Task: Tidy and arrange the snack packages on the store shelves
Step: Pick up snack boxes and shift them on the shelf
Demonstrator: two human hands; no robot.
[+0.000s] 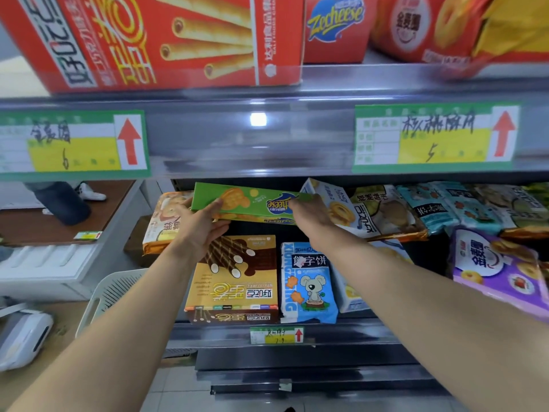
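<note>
Green box [252, 200]: held level just below the shelf rail [252, 138], above the brown wafer-roll box [234, 286] and the koala bag [310, 285].
Left hand [197, 226]: thumb laid on the top face, fingers curled beneath the left end.
Right hand [309, 217]: clasped over the right end.
Hidden: right fingertips are covered by the hand; the box's far edge is lost in shadow.

Left forearm [118, 316] and right forearm [430, 292] are both bare along all the visible length, long, slim, tapering to the wrists; left grip [197, 230] and right grip [312, 217] bare too, right one's back faintly ridged.
</note>
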